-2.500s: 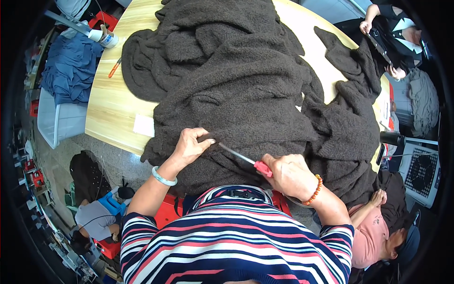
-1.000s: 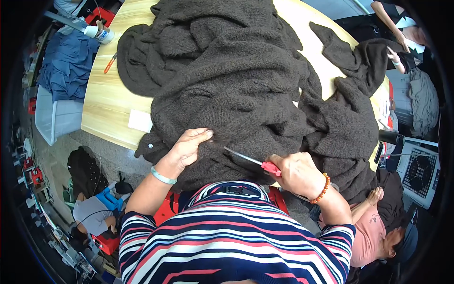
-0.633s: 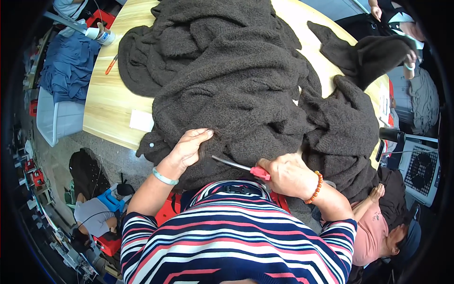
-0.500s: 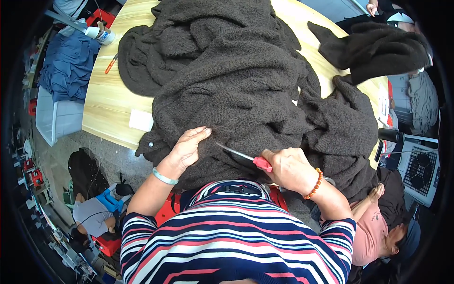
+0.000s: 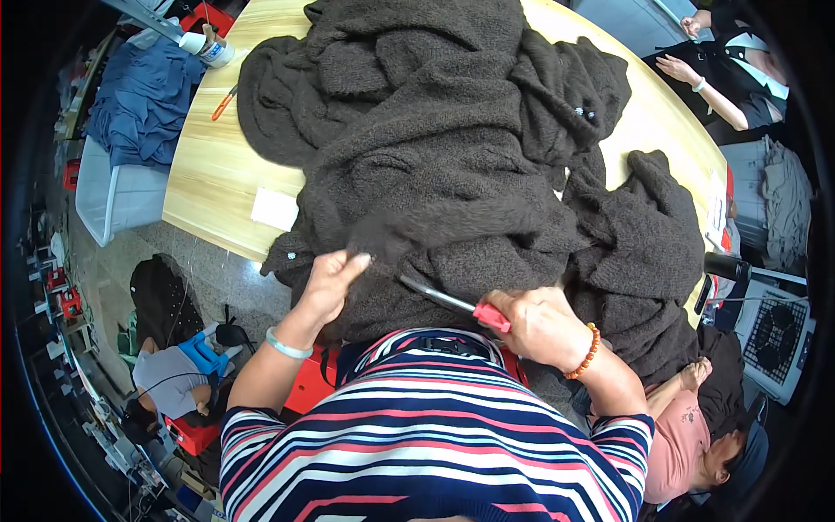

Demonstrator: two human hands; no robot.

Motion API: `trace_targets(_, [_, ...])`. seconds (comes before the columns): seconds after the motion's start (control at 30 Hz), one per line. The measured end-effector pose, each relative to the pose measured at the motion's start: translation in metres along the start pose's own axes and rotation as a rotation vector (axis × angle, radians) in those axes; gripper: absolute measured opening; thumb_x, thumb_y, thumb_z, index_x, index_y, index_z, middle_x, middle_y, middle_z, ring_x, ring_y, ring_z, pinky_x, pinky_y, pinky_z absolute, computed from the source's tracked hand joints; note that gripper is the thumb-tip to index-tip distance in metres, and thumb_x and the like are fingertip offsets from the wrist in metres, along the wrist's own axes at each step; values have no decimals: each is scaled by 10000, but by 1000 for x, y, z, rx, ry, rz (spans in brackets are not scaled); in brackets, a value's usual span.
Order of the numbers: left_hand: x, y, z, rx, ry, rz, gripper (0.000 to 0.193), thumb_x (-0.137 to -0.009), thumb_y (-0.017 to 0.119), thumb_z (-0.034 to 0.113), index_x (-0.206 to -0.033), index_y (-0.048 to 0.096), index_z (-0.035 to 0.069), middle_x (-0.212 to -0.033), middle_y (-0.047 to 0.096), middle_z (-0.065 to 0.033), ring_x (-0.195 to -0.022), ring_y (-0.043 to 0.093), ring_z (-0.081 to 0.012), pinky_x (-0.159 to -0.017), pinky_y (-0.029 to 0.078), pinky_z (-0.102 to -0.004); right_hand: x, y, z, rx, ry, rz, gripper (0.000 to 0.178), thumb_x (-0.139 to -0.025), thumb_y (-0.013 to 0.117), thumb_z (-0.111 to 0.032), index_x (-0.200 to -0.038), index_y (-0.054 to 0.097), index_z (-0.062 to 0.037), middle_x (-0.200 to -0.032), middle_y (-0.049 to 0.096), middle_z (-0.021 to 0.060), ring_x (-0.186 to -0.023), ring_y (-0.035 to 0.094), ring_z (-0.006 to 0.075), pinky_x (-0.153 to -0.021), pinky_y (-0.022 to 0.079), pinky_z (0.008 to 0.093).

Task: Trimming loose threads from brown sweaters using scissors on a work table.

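Note:
Dark brown knit garments (image 5: 452, 139) lie heaped over the table in front of me. At the near edge of the heap, my left hand (image 5: 329, 283) pinches a bit of the dark knit garment between thumb and fingertips. My right hand (image 5: 544, 324) is closed around the red handle of a slim tool (image 5: 444, 298). Its long metal shaft points left toward the pinched cloth, and its tip is against or just over the knit. The exact kind of tool cannot be made out. A fuzzy fold (image 5: 444, 222) of the knit is blurred just beyond my hands.
On the pale wooden table (image 5: 204, 165) are a white card (image 5: 275, 209), an orange-handled tool (image 5: 224, 103) and a white bottle (image 5: 207, 48). A tub (image 5: 130, 200) of blue cloth stands left. One co-worker's hand (image 5: 681, 70) is at far right; another person in pink (image 5: 678, 444) sits nearby.
The dark garment that hung at the far right now lies on the heap's right side, and the co-worker's hand there is free. My hands stay near the same cloth; the tool's shaft has shifted slightly.

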State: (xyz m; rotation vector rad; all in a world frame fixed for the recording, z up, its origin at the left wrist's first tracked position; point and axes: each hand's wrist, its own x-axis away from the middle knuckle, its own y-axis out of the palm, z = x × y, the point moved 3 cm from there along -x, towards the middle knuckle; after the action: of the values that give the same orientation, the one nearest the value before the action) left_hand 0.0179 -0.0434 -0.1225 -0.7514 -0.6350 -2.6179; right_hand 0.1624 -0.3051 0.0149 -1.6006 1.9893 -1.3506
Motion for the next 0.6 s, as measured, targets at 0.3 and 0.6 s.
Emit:
trace_targets(0.3, [-14, -9, 0, 295, -118, 59, 133, -973, 592, 54, -1065, 683, 25, -1006, 716, -79, -970, 687, -166, -887, 562, -321, -19, 12, -24, 62, -94, -10, 187, -832, 611, -152, -962, 634, -19, -652, 655, 156, -607, 677, 318, -531, 523, 402])
trace_targets(0.6, [-13, -9, 2, 534, -242, -36, 195, -1007, 550, 121, -1121, 658, 6, -1124, 694, -107, -1055, 665, -196, -956, 539, -346, -25, 7, -27, 102, -116, -25, 155, -850, 563, -133, -910, 637, -10, -614, 640, 148, -590, 682, 296, -532, 534, 395])
